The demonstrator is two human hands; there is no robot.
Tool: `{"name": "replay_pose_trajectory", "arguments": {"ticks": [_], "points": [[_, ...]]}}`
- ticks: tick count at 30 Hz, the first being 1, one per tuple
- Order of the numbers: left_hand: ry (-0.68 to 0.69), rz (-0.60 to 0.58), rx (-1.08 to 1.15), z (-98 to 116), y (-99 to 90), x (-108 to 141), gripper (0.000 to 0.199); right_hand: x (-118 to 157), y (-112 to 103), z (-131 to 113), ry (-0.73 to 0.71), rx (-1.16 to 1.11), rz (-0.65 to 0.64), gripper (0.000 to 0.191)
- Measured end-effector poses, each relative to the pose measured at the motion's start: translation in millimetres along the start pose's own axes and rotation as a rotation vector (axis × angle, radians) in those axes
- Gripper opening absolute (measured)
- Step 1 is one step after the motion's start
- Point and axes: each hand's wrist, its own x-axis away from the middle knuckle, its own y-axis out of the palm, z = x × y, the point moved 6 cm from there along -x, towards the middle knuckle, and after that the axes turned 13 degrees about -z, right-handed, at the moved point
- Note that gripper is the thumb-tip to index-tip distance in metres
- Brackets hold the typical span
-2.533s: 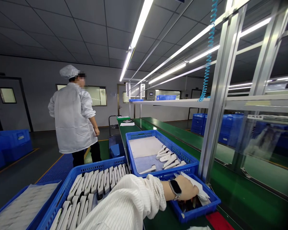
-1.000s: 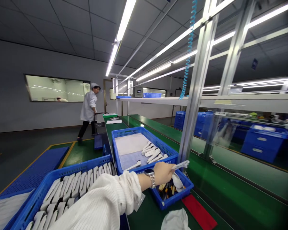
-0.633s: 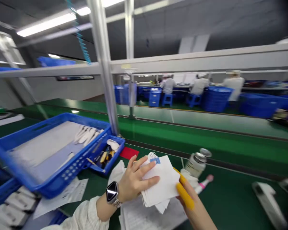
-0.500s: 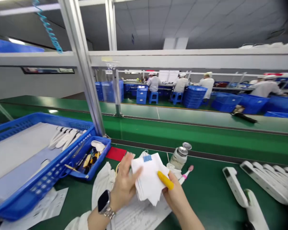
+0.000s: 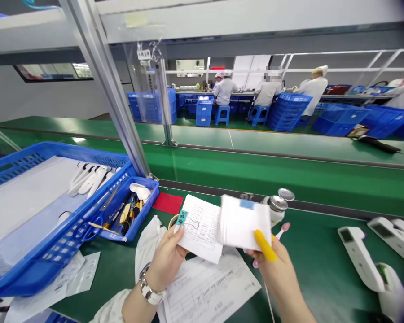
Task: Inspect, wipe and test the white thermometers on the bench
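Note:
My left hand (image 5: 166, 255) is closed on a clipped stack of printed paper slips (image 5: 202, 231), which has a wire clip and a green label at its left corner. My right hand (image 5: 274, 264), with a yellow cover on the thumb, pinches a stack of blank white paper slips (image 5: 235, 224) bearing a blue tab on top. The two stacks meet or overlap at their near edges. Beneath them lie large printed sheets (image 5: 218, 287) on the green bench. Behind my right hand are a pink-and-white toothbrush (image 5: 283, 229) and a jar with a metal lid (image 5: 278, 204), both partly hidden.
At left, a large blue basket (image 5: 54, 251) holds white parts, beside a small blue tool tray (image 5: 134, 233). A red card (image 5: 168, 203) lies near the metal post (image 5: 107, 89). White handheld devices (image 5: 360, 258) are at right. Co-workers (image 5: 226, 92) sit across the room.
My left hand, earlier spread beside the white stack, now grips the clipped printed slips. My right hand has shifted right with the white stack. The view has tilted down.

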Motion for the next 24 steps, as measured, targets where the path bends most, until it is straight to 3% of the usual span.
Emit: {"name": "replay_pose_trajectory", "arguments": {"ticks": [3, 5, 10, 15, 19, 24], "points": [[0.008, 0.007, -0.02, 4.3, 0.6, 1.4, 0.023, 0.2, -11.9, 1.0, -0.007, 0.02, 0.119, 0.027], [-0.014, 0.005, -0.045, 3.0, 0.3, 2.2, 0.023, 0.8, -5.0, 5.6, 0.03, 0.022, 0.097, 0.033], [-0.125, -0.018, -0.276, -4.2, -4.2, -1.4, 0.026, 5.5, 30.0, 10.8, 0.089, -0.086, -0.171, 0.028], [-0.053, 0.063, -0.446, 7.6, -11.4, -5.9, 0.032, 6.1, 28.3, 8.0, 0.138, 0.006, -0.229, 0.027], [-0.115, -0.076, -0.842, 12.4, -3.6, -5.2, 0.031, 4.6, 25.2, 6.2, 0.206, 0.156, -0.285, 0.027], [-0.142, -0.178, -1.132, 5.8, 4.2, -1.4, 0.019, 12.9, 50.6, 6.2, 0.291, 0.293, -0.592, 0.031]]}}
